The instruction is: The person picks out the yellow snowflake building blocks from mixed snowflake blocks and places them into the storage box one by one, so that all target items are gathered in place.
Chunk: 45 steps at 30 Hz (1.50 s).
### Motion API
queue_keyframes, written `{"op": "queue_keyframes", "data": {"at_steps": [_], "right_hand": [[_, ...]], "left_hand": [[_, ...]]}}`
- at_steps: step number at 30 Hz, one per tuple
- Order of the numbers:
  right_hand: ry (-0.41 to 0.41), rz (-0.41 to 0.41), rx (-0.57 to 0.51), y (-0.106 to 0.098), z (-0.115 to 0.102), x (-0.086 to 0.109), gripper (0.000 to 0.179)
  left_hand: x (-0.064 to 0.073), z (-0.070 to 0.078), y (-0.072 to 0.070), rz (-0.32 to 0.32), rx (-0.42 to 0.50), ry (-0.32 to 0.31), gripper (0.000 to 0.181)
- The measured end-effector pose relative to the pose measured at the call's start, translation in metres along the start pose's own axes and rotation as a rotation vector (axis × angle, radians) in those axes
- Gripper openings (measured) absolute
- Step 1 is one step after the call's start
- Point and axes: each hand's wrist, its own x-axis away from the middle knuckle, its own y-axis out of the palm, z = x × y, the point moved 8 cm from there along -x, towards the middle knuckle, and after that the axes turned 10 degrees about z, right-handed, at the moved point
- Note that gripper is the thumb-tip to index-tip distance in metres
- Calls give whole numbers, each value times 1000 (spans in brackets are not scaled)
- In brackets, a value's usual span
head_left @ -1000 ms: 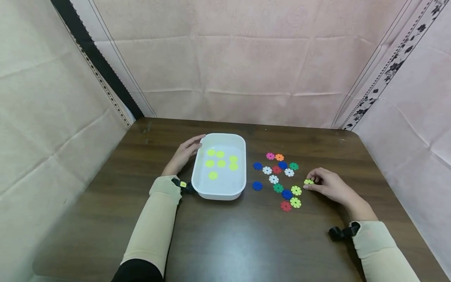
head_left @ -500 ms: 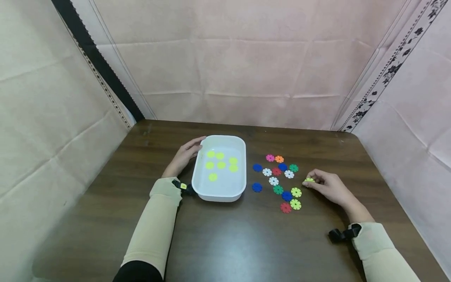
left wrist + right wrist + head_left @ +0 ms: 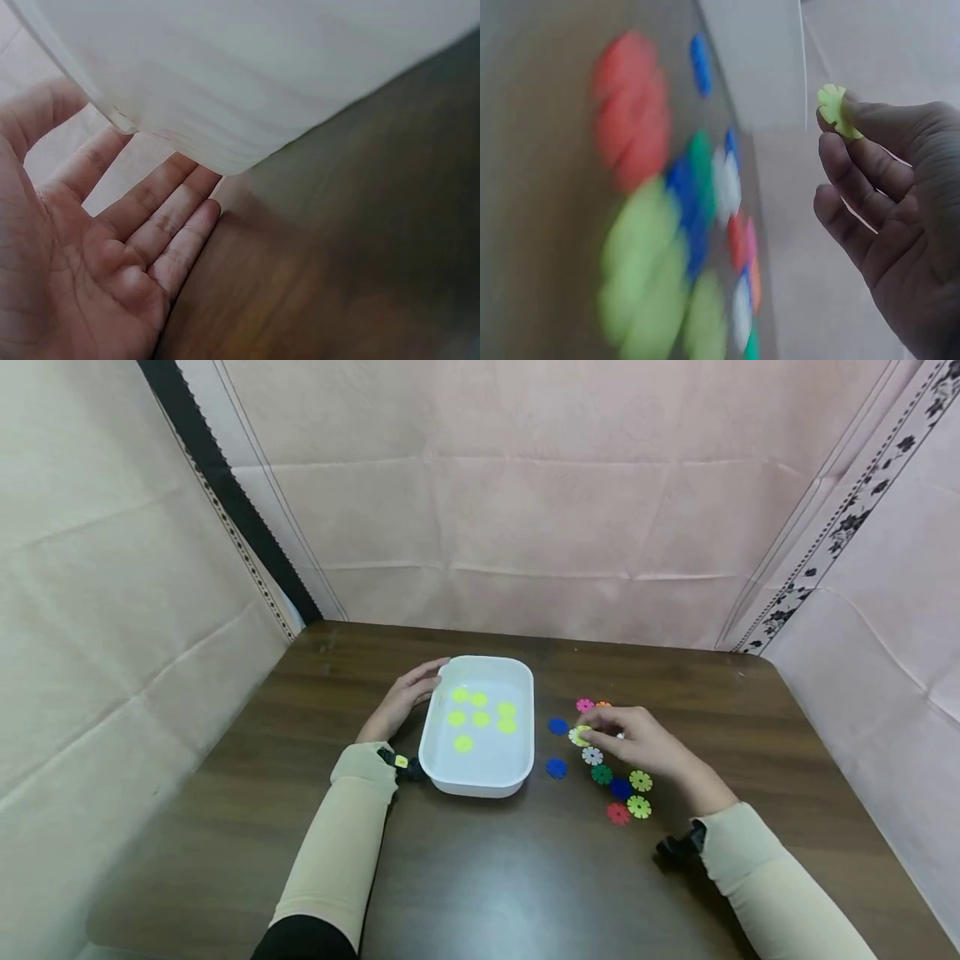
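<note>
My right hand [image 3: 637, 739] pinches a yellow-green notched flower-shaped disc [image 3: 838, 111] between thumb and fingertips. In the head view it passes above the scattered discs and hides some of them. My left hand [image 3: 405, 700] touches the far left corner of a white plastic tray [image 3: 480, 783]. In the left wrist view, the fingers [image 3: 172, 217] lie nearly straight against the tray's outer wall. Several yellow-green discs [image 3: 482, 719] lie flat inside the tray.
Right of the tray lie loose discs: blue ones [image 3: 557, 768], a red one [image 3: 618, 814], a green one [image 3: 602, 775], a pink one [image 3: 585, 705] and two yellow-green ones [image 3: 639, 807]. A brown wooden table [image 3: 480, 877] bears everything, with pale cloth [image 3: 525, 527] hanging behind.
My right hand has carried the yellow-green disc left from the right side of the scattered discs to above them. My left hand stays at the tray; the head view has shifted slightly.
</note>
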Motion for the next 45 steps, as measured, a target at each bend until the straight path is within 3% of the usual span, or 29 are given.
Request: {"op": "queue_keyframes", "data": {"at_steps": [7,11,16,24,33,39,45], "right_hand": [[-131,-71,4,49,-44,-61,18],[-149,-195,122,84,-44,-81,20],[-90,-341,250,114,-36,-88,18],[-52,-350,315,119,-37,-96,9],[40,-314,347,120,-32,-95,12],[29,-257,347,116,-30,-98,16],[15,-214,286,115,-27,-96,17]], "left_hand": [[2,-1,-1,3,9,-2,49],[2,-2,1,2,19,-1,48],[3,-3,6,-15,39,-2,48],[-1,-2,0,19,39,20,47],[-1,-3,4,5,31,-4,47],[-5,0,3,16,8,6,48],[-4,-5,1,28,-12,-34,47]]}}
